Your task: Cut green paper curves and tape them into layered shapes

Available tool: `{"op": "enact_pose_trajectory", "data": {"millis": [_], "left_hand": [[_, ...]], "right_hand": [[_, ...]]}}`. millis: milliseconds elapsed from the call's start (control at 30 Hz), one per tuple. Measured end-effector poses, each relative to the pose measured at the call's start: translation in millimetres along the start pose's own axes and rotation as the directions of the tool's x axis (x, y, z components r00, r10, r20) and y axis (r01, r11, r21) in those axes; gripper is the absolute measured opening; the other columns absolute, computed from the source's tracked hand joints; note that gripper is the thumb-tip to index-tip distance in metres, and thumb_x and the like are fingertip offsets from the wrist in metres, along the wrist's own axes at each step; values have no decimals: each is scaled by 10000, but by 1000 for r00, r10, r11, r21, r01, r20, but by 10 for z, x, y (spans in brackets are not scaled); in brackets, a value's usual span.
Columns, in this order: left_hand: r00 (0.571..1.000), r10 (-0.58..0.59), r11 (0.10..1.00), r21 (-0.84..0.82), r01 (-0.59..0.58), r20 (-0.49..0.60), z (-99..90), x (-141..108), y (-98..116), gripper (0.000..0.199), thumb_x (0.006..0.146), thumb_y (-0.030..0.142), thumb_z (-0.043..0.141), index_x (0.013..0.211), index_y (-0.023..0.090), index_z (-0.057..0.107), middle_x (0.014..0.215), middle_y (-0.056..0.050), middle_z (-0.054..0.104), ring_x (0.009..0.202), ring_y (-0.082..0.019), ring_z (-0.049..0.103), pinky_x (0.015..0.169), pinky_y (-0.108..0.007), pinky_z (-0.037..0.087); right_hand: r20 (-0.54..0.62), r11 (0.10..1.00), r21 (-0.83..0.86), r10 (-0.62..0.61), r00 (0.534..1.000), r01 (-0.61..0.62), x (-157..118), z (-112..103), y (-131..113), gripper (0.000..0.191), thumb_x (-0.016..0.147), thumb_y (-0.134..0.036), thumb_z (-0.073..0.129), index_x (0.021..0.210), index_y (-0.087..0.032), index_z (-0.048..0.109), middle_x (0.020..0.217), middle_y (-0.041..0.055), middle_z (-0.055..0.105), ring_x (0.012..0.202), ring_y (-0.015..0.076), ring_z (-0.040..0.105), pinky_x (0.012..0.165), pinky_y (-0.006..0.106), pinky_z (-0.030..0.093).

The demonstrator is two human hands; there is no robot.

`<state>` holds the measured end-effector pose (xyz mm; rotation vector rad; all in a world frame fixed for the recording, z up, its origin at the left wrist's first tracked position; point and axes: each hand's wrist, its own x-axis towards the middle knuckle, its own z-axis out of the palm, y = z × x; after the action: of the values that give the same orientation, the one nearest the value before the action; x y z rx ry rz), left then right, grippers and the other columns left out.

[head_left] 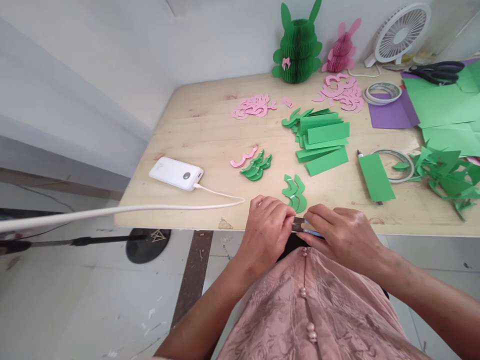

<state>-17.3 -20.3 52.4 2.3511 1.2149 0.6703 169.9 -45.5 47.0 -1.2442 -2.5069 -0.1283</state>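
Note:
At the table's front edge, my left hand [267,227] is closed, its fingers curled round something I cannot make out. Close beside it on the right, my right hand [343,231] is closed on a small tool [300,226] with dark and light blue parts, which lies between the two hands. Just beyond the hands are curved green paper pieces [295,194]. Farther left lie a pink wavy strip [244,158] and several green wavy pieces [256,166]. A stack of folded green strips [325,137] sits beyond them.
A white power bank [176,173] with a cable [112,212] is at the left. Pink cutouts [341,91], tape rolls [383,93], scissors [437,72], a fan [402,32], and green [298,50] and pink [340,49] paper rabbits stand or lie towards the back. Green scraps [446,172] lie right.

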Motion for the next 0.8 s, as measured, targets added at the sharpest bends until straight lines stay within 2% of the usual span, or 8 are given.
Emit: {"op": "enact_pose_trajectory", "data": {"millis": [267, 533, 667, 800], "left_hand": [[997, -75, 984, -163, 70, -23, 11, -27, -33, 101, 896, 156, 480, 828, 195, 543, 823, -1, 618, 840, -159, 559, 839, -323, 406], [985, -172, 929, -328, 172, 30, -18, -62, -69, 94, 901, 200, 477, 872, 198, 567, 887, -25, 631, 896, -175, 580, 886, -336, 423], [961, -267, 839, -473, 267, 69, -20, -68, -93, 116, 893, 260, 501, 863, 193, 591, 930, -45, 658, 933, -198, 606, 878, -343, 443], [932, -350, 682, -657, 321, 92, -14, -58, -110, 120, 862, 281, 559, 850, 181, 623, 944, -61, 682, 937, -202, 619, 897, -341, 449]], "right_hand": [[15, 999, 48, 25, 1000, -26, -11, 13, -8, 317, 934, -409, 481, 835, -152, 638, 796, 38, 651, 524, 109, 501, 511, 280, 280], [32, 996, 73, 53, 998, -56, -30, 18, 8, 285, 920, -384, 502, 858, -147, 648, 834, 44, 667, 574, 133, 556, 493, 288, 292], [50, 994, 78, 77, 996, -81, -38, 25, 13, 289, 918, -389, 501, 856, -152, 654, 841, 48, 670, 589, 139, 569, 490, 287, 298], [48, 991, 80, 104, 993, -108, -60, 36, 34, 288, 921, -384, 496, 851, -154, 654, 842, 51, 675, 579, 131, 568, 497, 279, 310]]}}
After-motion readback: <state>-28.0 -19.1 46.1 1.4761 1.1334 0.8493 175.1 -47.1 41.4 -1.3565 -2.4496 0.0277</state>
